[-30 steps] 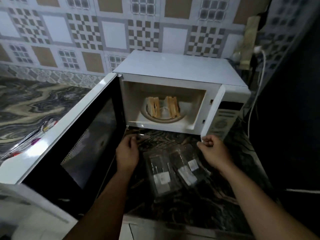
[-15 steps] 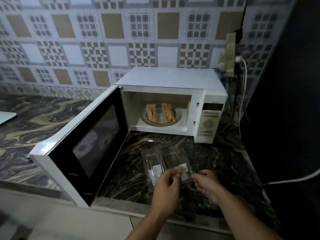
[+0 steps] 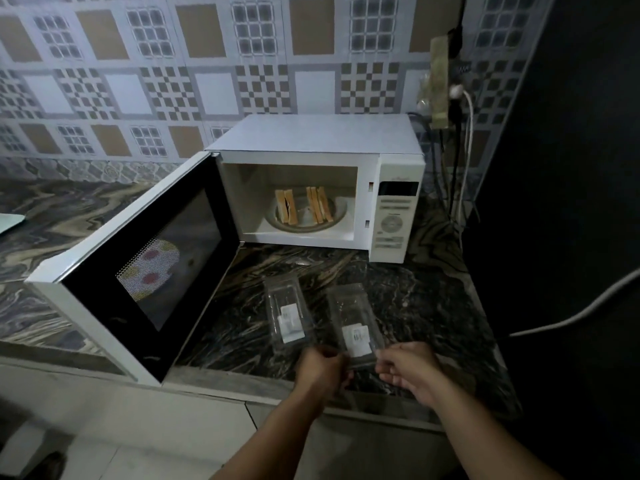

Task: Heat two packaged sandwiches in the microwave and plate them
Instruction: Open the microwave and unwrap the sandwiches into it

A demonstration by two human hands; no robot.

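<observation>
Sandwiches (image 3: 304, 206), both unwrapped, stand on edge on the glass plate (image 3: 337, 216) inside the open microwave (image 3: 318, 140), long sides running front to back. Heating and plating look not yet done. On the counter (image 3: 433, 306) lie two clear packs; the left hand (image 3: 322, 367) and right hand (image 3: 408, 367) pinch the near end of the right pack (image 3: 356, 327).

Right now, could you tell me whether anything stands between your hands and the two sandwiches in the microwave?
Nothing visible blocks the way. The microwave door is swung fully open to the left, and the sandwiches sit exposed on the turntable. Only the two empty clear packages lie flat on the counter between the left hand, the right hand and the opening.
</observation>
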